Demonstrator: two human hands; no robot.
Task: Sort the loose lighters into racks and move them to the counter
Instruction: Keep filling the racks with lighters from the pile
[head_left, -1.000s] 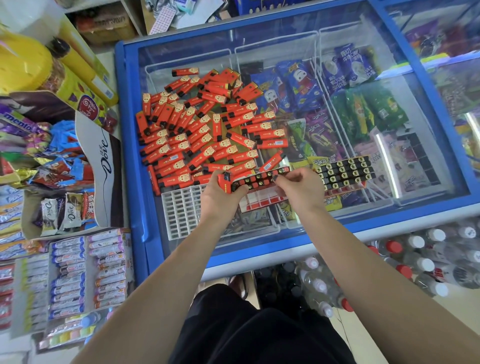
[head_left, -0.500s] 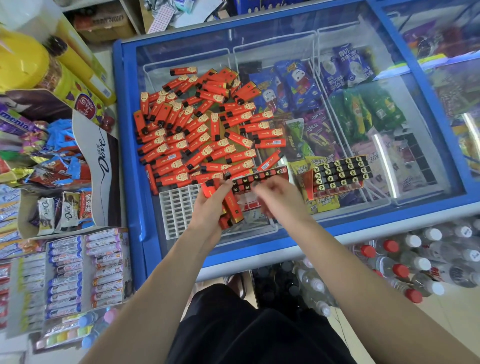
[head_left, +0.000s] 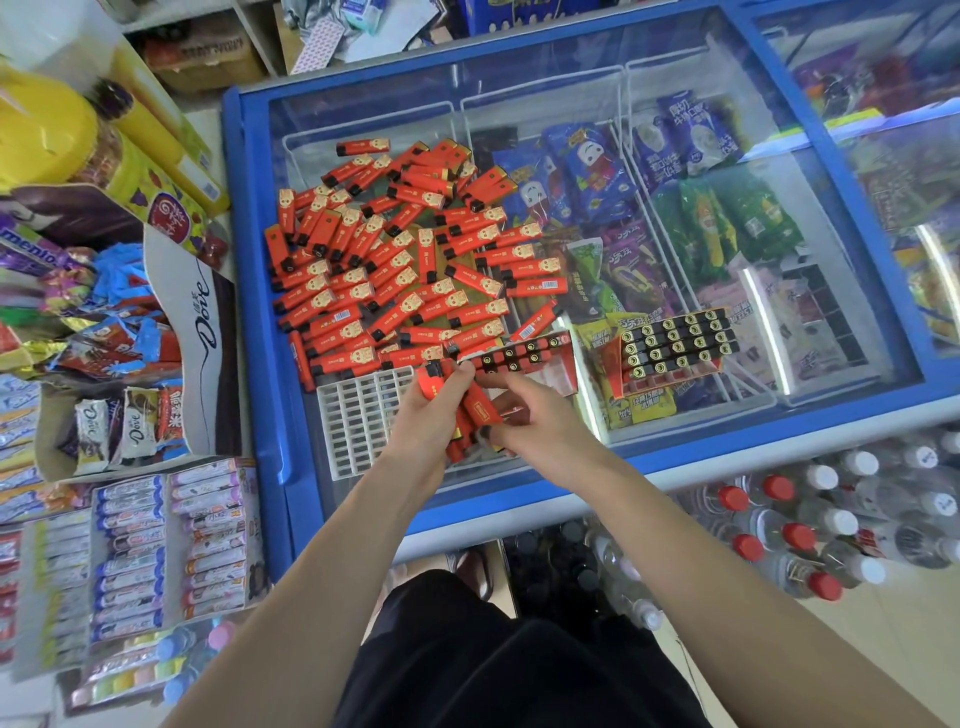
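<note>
Gripping a bunch of red lighters (head_left: 470, 410) in the left hand (head_left: 434, 415), right hand (head_left: 530, 423) pinching one of them, half-filled rack (head_left: 524, 358) just beyond, loose pile (head_left: 405, 260) further up the freezer lid (head_left: 857, 415), empty white rack (head_left: 363, 421) leftward.

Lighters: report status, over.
Left hand grips a bundle of lighters; right hand pinches one. Partly filled rack just beyond. Loose pile unsorted on freezer lid.

A single wide-angle view, worn on the person's head, looks forward and steeply down. It sits close above the blue-framed glass-topped chest freezer (head_left: 249, 291), which fills the upper middle; both bare forearms reach in from the bottom edge, and straight lines bow toward the borders.
</note>
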